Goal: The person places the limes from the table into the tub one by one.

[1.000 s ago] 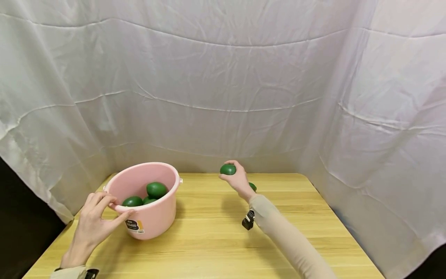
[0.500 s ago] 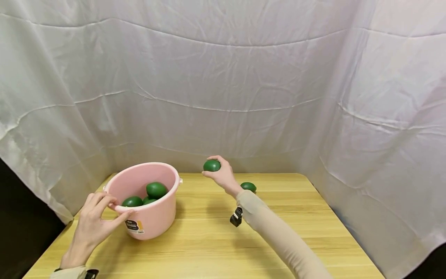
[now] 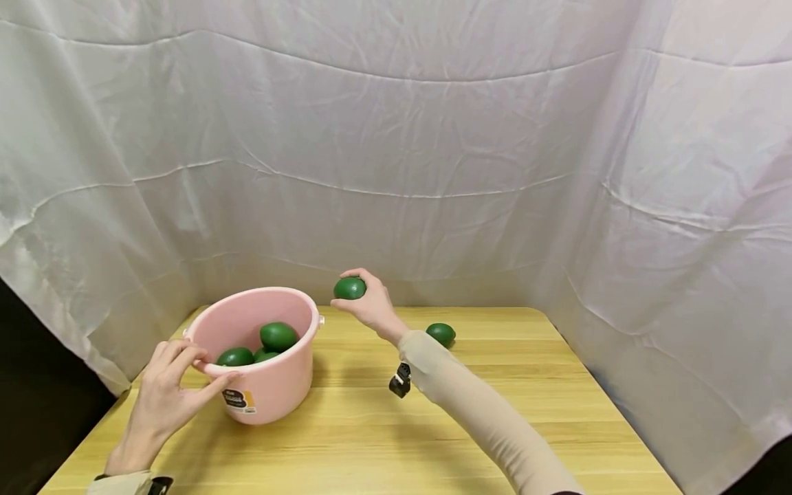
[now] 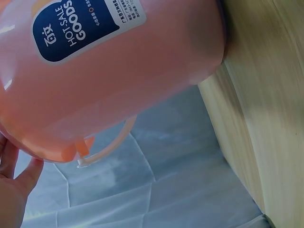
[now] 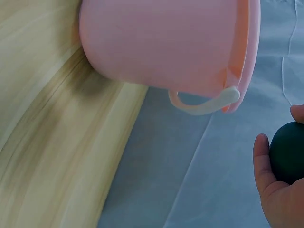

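At the left of the table, a pink bucket point(image 3: 281, 385) with several dark green oval fruits inside is seen in the head view. My left hand point(image 3: 163, 395) grips its near-left rim, thumb on the outside and fingers over the edge. To the right of the bucket, my right hand point(image 3: 371, 306) holds up a green oval fruit point(image 3: 349, 288) between thumb and fingers, above the table. A similar green fruit point(image 3: 441, 335) lies on the table beyond my right forearm. In the right wrist view the held fruit point(image 5: 289, 154) is partly cut off by the frame edge.
The light wooden table point(image 3: 346, 447) carries the bucket. White cloth point(image 3: 396, 172) hangs behind it and along both sides. A pale handle point(image 5: 204, 105) hangs at the bucket's side, and a label point(image 4: 76, 28) is stuck on its wall.
My right hand has moved left and slightly up with the green fruit, closer to the bucket. The fruit on the table has come into fuller view. My left hand and the bucket stay put.
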The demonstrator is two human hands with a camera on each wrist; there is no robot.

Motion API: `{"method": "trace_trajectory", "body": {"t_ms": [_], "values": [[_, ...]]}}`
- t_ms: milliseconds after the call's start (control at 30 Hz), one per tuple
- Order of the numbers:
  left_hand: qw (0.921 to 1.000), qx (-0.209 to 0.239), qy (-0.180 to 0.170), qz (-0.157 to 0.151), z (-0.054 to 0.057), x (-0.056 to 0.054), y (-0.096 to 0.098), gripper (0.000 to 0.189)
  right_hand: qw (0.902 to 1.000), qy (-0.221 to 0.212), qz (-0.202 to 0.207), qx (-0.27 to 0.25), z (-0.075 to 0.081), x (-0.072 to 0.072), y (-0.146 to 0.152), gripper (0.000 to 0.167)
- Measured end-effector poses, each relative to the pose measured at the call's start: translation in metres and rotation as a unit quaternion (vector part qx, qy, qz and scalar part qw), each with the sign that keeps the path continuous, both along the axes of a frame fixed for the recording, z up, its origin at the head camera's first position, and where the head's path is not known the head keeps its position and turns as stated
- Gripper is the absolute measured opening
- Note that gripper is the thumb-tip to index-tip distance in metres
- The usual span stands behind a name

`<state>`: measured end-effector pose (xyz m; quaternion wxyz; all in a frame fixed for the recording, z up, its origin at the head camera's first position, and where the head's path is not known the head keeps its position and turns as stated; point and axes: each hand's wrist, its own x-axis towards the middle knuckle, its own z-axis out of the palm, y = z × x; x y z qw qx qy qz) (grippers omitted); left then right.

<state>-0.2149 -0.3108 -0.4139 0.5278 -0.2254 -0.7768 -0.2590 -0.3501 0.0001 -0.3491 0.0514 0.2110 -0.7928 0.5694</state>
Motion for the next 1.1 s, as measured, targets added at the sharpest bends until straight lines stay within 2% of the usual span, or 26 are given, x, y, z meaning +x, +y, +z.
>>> {"method": "trace_trajectory", "body": {"t_ms": [233, 433, 600, 800, 1000, 1100], "values": [[1.0, -0.005, 0.007, -0.001, -0.001, -0.001, -0.001, 0.064, 0.9999, 0.004, 0.009, 0.006, 0.003, 0.003, -0.013, 0.051], [1.0, 0.001, -0.002, 0.004, 0.0, -0.001, 0.0, 0.065, 0.9994, 0.011, 0.03, 0.013, 0.01, 0.007, -0.031, 0.051], [0.9999, 0.003, -0.01, 0.004, 0.001, 0.0, -0.001, 0.065, 0.9968, 0.018, 0.045, 0.063, 0.015, 0.012, -0.048, 0.048], [0.9999, 0.005, -0.011, 0.01, 0.002, 0.001, -0.004, 0.066, 0.9838, 0.069, 0.063, 0.153, 0.018, 0.015, -0.07, 0.05], [0.9999, 0.003, -0.012, 0.011, -0.003, 0.005, -0.006, 0.066, 0.982, 0.051, 0.076, 0.166, 0.008, 0.015, -0.083, 0.051], [1.0, 0.001, -0.005, 0.008, -0.003, 0.004, -0.006, 0.065, 0.9819, 0.051, 0.074, 0.167, 0.007, 0.013, -0.087, 0.05]]}}
